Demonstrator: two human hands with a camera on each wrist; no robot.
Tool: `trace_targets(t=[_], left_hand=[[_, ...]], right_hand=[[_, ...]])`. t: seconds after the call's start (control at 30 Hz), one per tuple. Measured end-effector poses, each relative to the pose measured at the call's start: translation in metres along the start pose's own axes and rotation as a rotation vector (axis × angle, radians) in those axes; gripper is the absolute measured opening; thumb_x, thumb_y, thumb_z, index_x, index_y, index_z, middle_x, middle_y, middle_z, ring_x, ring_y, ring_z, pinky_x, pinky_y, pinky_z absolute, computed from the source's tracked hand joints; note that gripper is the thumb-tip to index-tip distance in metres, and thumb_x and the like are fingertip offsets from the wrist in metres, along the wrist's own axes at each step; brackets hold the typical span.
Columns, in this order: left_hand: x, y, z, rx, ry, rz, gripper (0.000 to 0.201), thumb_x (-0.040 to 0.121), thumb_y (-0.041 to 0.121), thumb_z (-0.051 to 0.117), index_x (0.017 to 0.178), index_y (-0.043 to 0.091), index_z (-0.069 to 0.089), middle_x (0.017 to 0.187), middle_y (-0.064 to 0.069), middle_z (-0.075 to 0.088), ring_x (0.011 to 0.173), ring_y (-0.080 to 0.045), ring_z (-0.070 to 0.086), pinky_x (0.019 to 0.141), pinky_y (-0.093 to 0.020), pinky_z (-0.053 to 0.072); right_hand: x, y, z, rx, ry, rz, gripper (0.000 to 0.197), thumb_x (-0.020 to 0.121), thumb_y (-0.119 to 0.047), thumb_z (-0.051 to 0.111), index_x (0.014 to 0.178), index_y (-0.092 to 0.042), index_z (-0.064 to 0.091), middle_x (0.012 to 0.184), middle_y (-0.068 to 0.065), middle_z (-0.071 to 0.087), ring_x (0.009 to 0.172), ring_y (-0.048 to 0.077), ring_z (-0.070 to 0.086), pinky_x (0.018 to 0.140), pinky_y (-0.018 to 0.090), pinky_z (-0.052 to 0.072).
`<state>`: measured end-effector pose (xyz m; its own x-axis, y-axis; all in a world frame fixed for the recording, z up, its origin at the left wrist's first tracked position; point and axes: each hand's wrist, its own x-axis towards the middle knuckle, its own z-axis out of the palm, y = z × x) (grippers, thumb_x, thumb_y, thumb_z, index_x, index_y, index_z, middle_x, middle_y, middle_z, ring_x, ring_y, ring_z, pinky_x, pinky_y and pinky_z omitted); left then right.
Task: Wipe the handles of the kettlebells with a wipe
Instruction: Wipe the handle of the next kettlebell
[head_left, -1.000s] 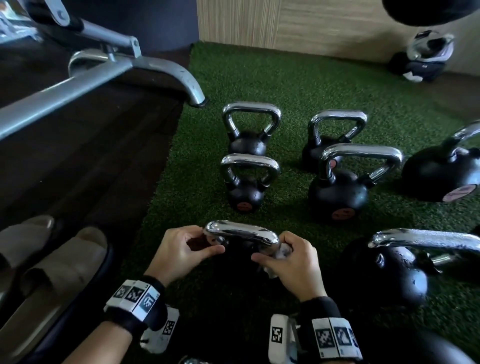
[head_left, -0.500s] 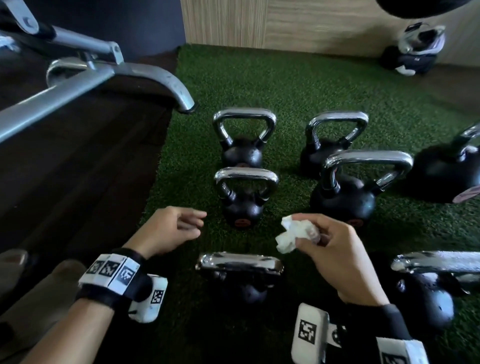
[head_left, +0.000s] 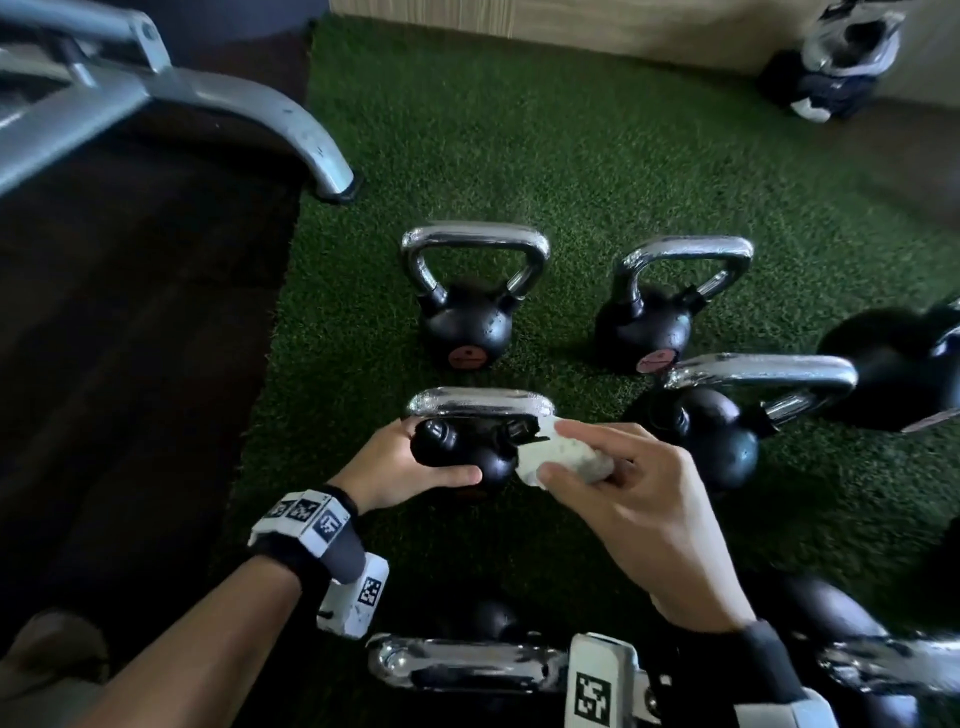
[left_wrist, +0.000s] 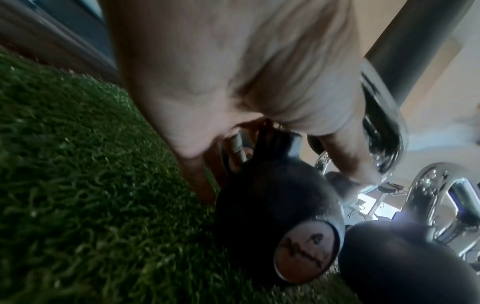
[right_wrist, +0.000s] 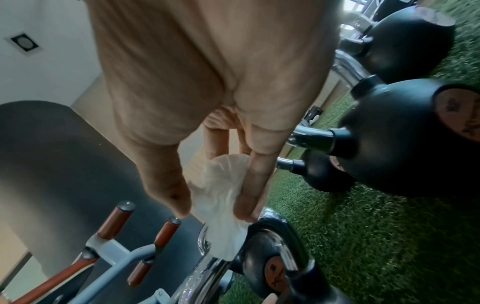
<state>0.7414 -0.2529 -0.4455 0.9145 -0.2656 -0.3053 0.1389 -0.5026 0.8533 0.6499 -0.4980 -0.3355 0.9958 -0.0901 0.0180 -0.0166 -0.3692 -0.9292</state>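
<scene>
A small black kettlebell (head_left: 485, 462) with a chrome handle (head_left: 480, 410) stands on the green turf in front of me. My left hand (head_left: 410, 462) grips its body from the left, thumb across the front. The left wrist view shows the same ball (left_wrist: 272, 205) under my palm. My right hand (head_left: 597, 467) pinches a crumpled white wipe (head_left: 550, 452) and holds it against the right end of that handle. In the right wrist view the wipe (right_wrist: 221, 195) sits between thumb and fingers, touching the chrome handle (right_wrist: 205, 267).
More kettlebells stand around: two behind (head_left: 472, 312) (head_left: 654, 322), larger ones to the right (head_left: 711, 431) (head_left: 904, 364), and one close under my wrists (head_left: 467, 665). A grey bench leg (head_left: 291, 124) rests at the turf's left edge beside dark flooring (head_left: 130, 364). A bag (head_left: 841, 57) lies far right.
Both hands left the nearest kettlebell's handle and moved forward. The left hand took hold of the small kettlebell's body, and the right brought the wipe to its handle.
</scene>
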Motion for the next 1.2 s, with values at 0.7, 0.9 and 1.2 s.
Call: trace_targets(t=[0.7, 0.9, 1.2], left_hand=[[0.009, 0.002, 0.015, -0.092, 0.114, -0.104, 0.036, 0.06, 0.041, 0.097, 0.085, 0.048, 0.073, 0.082, 0.039, 0.071, 0.085, 0.026, 0.061, 0.075, 0.005, 0.04], [0.01, -0.002, 0.015, -0.065, 0.125, -0.146, 0.059, 0.049, 0.061, 0.095, 0.102, 0.04, 0.078, 0.099, 0.022, 0.077, 0.098, 0.009, 0.068, 0.097, -0.021, 0.051], [0.005, 0.002, 0.015, -0.005, 0.128, -0.158, 0.063, 0.058, 0.058, 0.093, 0.114, 0.038, 0.075, 0.106, 0.022, 0.075, 0.1, 0.017, 0.061, 0.095, -0.011, 0.043]], right_hand=[[0.068, -0.023, 0.041, -0.675, 0.113, -0.405, 0.029, 0.077, -0.006, 0.079, 0.096, -0.027, 0.084, 0.092, -0.007, 0.06, 0.092, 0.023, 0.05, 0.08, 0.032, 0.038], [0.064, -0.018, 0.055, -0.574, 0.003, -0.496, 0.032, 0.077, 0.001, 0.059, 0.088, -0.018, 0.082, 0.088, 0.003, 0.057, 0.083, 0.025, 0.052, 0.065, 0.039, 0.054], [0.062, -0.001, 0.022, -0.468, 0.072, -0.306, 0.02, 0.085, -0.004, 0.065, 0.094, -0.008, 0.082, 0.084, 0.005, 0.065, 0.074, 0.023, 0.066, 0.063, 0.016, 0.044]])
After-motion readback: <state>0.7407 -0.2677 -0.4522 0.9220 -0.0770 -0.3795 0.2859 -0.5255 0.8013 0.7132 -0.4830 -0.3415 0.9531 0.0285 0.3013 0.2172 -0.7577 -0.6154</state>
